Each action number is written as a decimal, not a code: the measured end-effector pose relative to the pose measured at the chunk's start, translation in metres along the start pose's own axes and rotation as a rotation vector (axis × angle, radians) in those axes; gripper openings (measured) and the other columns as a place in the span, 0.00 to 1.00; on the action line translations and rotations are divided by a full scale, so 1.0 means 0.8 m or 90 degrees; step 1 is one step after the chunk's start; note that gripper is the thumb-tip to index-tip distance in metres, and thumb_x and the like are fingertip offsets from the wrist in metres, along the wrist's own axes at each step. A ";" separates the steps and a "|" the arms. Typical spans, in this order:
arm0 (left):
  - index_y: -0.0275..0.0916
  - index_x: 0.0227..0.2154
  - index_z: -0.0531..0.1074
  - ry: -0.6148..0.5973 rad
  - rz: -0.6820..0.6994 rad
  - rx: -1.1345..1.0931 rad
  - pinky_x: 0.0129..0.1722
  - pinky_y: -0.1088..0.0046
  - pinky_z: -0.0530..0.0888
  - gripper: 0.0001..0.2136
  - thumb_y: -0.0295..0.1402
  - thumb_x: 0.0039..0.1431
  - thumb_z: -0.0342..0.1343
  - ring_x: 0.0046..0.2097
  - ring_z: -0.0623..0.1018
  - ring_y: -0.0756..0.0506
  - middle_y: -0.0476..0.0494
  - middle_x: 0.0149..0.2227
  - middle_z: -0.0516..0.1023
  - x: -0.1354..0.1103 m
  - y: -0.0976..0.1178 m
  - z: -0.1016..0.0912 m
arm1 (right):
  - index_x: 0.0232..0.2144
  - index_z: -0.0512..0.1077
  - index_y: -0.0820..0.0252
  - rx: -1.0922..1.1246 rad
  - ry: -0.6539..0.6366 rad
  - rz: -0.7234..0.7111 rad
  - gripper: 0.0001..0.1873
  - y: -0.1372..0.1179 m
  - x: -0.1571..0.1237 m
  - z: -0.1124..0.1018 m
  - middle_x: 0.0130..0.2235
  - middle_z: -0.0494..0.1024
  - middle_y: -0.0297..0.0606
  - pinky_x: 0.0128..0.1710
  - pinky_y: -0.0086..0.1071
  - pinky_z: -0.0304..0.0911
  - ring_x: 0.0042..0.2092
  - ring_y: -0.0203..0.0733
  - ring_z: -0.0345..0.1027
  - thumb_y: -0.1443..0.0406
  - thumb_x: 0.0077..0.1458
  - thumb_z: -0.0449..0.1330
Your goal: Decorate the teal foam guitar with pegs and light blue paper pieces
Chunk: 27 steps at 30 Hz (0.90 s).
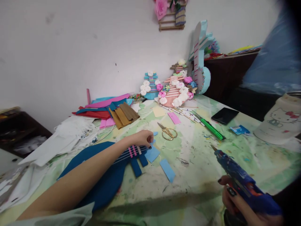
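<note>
My right hand [241, 204] is wrapped round a dark blue hot glue gun [240, 175], its nozzle pointing up and left over the table. My left hand [144, 138] is closed, fingers curled in at the neck end of a blue lute-shaped craft piece [108, 188]; whatever it pinches is hidden. White strings and pink strips cross the neck, and two blue pegs stick out at its side. My left forearm covers much of the body. Light blue paper pieces [152, 154] lie by the fingertips, and another light blue strip [167, 170] is to their right.
Gold-handled scissors [169, 133] lie just beyond my left hand. A green utility knife [211, 128], a black phone [225, 115] and a whitish cup [281, 121] are at right. Folded crepe paper [123, 114] and white sheets [50, 141] lie left. Flower-decorated lutes [175, 91] stand against the wall.
</note>
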<state>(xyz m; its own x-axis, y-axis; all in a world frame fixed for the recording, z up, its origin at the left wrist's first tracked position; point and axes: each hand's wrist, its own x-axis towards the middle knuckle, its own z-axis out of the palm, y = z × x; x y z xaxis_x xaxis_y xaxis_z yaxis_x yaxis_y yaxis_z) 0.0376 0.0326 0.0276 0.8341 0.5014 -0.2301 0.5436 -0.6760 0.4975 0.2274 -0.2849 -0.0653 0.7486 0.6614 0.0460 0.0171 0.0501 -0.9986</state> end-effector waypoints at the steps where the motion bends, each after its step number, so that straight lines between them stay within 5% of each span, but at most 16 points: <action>1: 0.37 0.25 0.71 0.009 0.001 -0.020 0.27 0.77 0.65 0.10 0.24 0.35 0.62 0.28 0.72 0.49 0.51 0.24 0.73 -0.001 0.001 0.000 | 0.34 0.71 0.55 0.035 -0.006 -0.005 0.16 -0.005 -0.002 0.007 0.31 0.76 0.42 0.14 0.34 0.57 0.18 0.39 0.62 0.56 0.43 0.65; 11: 0.32 0.30 0.72 0.202 -0.011 -0.303 0.30 0.75 0.69 0.09 0.35 0.49 0.58 0.29 0.76 0.48 0.43 0.26 0.77 -0.036 0.018 0.006 | 0.36 0.70 0.59 0.157 -0.164 -0.009 0.09 -0.044 -0.037 0.052 0.26 0.70 0.34 0.17 0.27 0.52 0.18 0.30 0.57 0.60 0.54 0.59; 18: 0.32 0.29 0.77 0.260 -0.038 -0.622 0.30 0.74 0.69 0.11 0.35 0.43 0.63 0.30 0.77 0.48 0.42 0.26 0.78 -0.095 0.062 0.020 | 0.36 0.71 0.60 0.300 -0.230 0.026 0.11 -0.054 -0.052 0.070 0.34 0.75 0.39 0.16 0.26 0.49 0.16 0.26 0.57 0.59 0.55 0.57; 27: 0.33 0.27 0.76 0.348 -0.015 -0.678 0.29 0.75 0.70 0.10 0.34 0.44 0.64 0.26 0.74 0.50 0.45 0.23 0.76 -0.147 0.096 0.052 | 0.33 0.70 0.62 0.361 -0.292 0.111 0.16 -0.065 -0.068 0.098 0.12 0.62 0.28 0.15 0.24 0.45 0.14 0.29 0.50 0.54 0.54 0.56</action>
<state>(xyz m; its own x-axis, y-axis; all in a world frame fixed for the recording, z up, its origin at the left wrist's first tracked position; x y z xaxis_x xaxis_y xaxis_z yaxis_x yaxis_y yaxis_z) -0.0147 -0.1005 0.0582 0.5351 0.8447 0.0094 -0.0080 -0.0060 0.9999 0.1337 -0.2645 -0.0137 0.3554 0.9345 0.0189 -0.5134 0.2121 -0.8315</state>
